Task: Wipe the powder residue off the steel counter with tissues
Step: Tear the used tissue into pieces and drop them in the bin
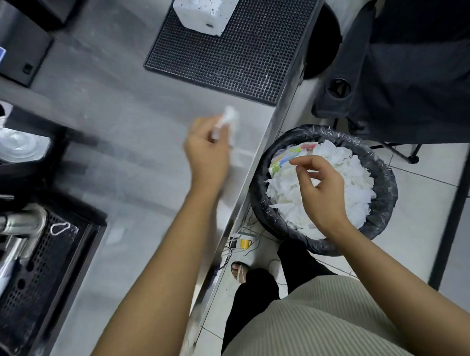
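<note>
While the steel counter (pixel 114 161) fills the left of my view, I can only pick out faint pale streaks on it; motion blur hides any powder. Off its right edge, down on the floor, sits a black-lined bin (pixel 387 187) heaped with white paper. Far end of the counter: a black rubber mat (pixel 250 56) with the tissue box (pixel 207 9) on it. Right hand (pixel 320 190) hovers over the bin, fingers loosely curled, thumb and forefinger near each other, nothing in them that I can see. Left hand (pixel 208 154) is above the counter near its right edge, fingers bunched and pinching a crumpled tissue (pixel 230 119), which looks raised, not flat on the steel. I'd call this mid-wipe, between strokes. Next move: press that tissue down and sweep toward the edge, keeping the residue together.
</note>
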`<state>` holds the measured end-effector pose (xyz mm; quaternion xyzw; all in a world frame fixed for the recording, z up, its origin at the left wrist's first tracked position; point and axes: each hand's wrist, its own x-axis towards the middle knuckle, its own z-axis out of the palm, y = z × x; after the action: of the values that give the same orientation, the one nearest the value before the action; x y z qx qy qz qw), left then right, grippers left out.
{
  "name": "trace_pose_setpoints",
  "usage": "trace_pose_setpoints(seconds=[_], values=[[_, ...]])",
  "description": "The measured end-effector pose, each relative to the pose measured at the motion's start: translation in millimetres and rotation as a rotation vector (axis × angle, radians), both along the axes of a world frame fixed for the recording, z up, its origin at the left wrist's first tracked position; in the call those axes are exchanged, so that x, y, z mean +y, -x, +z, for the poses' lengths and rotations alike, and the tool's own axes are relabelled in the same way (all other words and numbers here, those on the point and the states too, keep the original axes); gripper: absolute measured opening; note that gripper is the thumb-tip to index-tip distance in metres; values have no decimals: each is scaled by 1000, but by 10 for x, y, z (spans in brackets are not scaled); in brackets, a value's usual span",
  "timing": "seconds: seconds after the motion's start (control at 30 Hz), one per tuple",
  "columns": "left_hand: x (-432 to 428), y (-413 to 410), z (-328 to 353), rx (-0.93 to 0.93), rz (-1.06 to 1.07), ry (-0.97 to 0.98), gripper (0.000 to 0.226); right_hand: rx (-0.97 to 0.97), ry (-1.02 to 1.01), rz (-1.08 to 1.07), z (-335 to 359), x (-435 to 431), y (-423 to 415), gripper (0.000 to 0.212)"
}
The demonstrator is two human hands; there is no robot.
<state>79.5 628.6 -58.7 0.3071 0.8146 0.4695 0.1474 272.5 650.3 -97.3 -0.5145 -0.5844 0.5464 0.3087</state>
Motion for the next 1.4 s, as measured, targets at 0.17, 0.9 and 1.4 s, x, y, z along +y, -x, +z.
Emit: trace_pose_setpoints(seconds=[0.17,0.9,1.4], values=[[99,247,-146,157,255,114,29,-35,19,-8,-29,-3,-77,23],[-159,-553,-8,108,-145,-81,41,369,399,-379,-41,235,381,21],[-178,-487,-44,67,-41,-113,24,143,378,-535,-420,549,667,21]])
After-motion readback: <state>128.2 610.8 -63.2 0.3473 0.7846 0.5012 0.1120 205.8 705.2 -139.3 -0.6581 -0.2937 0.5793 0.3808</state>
